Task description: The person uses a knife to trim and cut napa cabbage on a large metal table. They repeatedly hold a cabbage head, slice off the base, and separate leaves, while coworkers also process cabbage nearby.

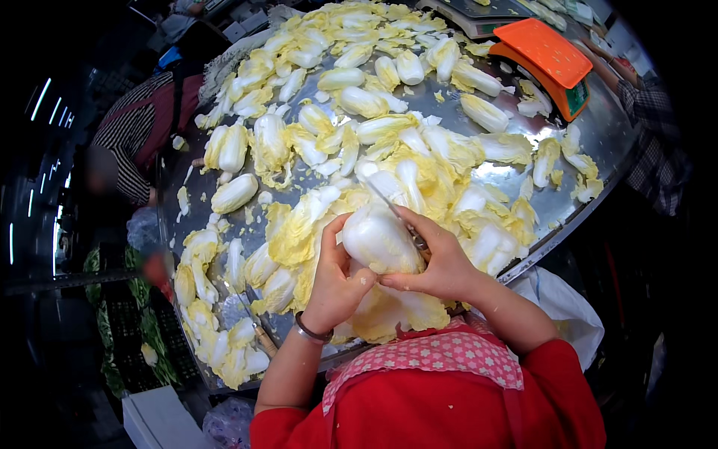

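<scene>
Between my two hands is a napa cabbage head (377, 236), its white base facing up and away from me. My left hand (343, 275) grips its left side, the thumb bent in near the bottom. My right hand (440, 258) holds the cabbage's right side and also a knife (385, 197), whose thin blade points up and left past the head. The knife's handle is mostly hidden by my fingers. Loose yellow and white cabbage leaves (303, 224) lie heaped under and around my hands on the metal table (449, 109).
Trimmed cabbage heads (486, 112) and leaf scraps spread over the table. A second knife (262, 337) with a wooden handle lies at near left. An orange-topped scale (543, 53) stands at far right. People work at left (151, 118) and right (653, 118). A white sack (558, 308) hangs by the near edge.
</scene>
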Tool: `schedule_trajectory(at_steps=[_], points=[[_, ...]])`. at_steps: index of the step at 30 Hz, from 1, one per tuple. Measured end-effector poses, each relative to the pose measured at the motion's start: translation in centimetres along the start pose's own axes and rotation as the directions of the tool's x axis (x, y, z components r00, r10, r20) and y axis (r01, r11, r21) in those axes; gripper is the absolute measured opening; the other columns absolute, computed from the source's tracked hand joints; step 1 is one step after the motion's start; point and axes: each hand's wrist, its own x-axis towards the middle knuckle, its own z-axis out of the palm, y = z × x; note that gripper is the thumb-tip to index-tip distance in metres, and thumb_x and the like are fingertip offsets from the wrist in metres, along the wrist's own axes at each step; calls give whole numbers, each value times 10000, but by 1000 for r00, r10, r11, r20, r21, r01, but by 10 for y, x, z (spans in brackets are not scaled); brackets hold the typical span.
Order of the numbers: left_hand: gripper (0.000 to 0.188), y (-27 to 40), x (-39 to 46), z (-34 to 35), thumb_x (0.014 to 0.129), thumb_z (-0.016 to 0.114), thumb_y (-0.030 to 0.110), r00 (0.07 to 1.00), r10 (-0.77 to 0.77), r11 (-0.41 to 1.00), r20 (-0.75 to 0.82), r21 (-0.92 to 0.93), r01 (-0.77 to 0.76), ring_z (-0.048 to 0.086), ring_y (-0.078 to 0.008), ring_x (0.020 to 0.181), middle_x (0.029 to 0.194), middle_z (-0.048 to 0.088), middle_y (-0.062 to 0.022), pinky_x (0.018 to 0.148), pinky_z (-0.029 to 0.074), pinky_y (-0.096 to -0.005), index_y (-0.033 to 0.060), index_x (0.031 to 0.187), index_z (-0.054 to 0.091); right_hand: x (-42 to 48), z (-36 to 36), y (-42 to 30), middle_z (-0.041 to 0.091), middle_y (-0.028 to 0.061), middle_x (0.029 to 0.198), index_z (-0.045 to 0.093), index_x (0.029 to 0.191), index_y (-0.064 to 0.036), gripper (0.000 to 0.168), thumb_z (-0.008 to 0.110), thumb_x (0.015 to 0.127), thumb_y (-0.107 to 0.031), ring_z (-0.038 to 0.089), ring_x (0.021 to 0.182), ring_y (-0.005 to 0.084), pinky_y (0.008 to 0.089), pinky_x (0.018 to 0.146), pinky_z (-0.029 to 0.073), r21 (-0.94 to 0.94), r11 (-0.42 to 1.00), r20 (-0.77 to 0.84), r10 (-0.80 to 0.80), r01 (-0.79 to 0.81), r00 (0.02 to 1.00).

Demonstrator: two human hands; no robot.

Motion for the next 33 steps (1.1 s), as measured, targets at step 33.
schedule_trajectory(at_steps=[33], points=[[620, -7, 7, -18, 737, 482, -74, 998, 67, 997, -5, -22, -67, 491, -173, 1128, 1228, 477, -86, 977, 396, -312, 28, 1329, 328, 11, 5, 6, 508, 85, 1218, 328, 1377, -28, 873, 820, 670, -172, 499, 1104, 144, 291, 933, 420, 640, 696, 240, 220, -324, 946]])
